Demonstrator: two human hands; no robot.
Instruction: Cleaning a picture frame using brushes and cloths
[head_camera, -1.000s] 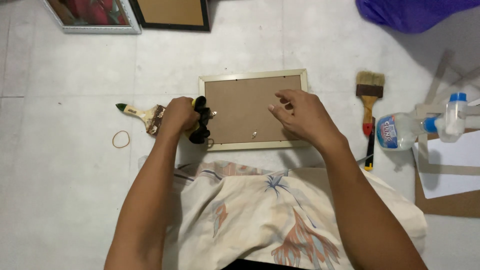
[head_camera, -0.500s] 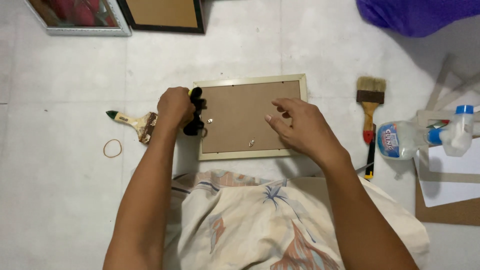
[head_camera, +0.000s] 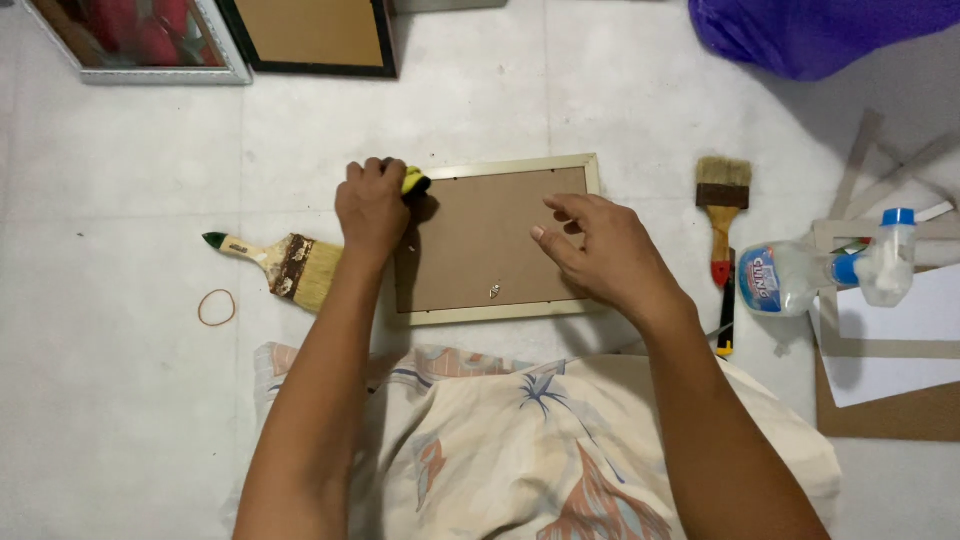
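Two hands apart: left hand (head_camera: 372, 205) clamped on yellow-black tool (head_camera: 414, 183), right hand (head_camera: 607, 255) loose-fingered over picture frame (head_camera: 490, 240).

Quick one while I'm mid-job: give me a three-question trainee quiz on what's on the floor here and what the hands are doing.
1. True or false: the left hand grips a yellow-and-black tool at the upper left corner of the picture frame.
2. Which lies nearest the spray bottle? A) rubber band B) clean paintbrush C) worn paintbrush
3. Fill in: the right hand is over the frame's brown ____ board.

Key
1. True.
2. B: it lies just left of the bottle; the other two are on the far side of the frame.
3. Backing; the frame lies face down.
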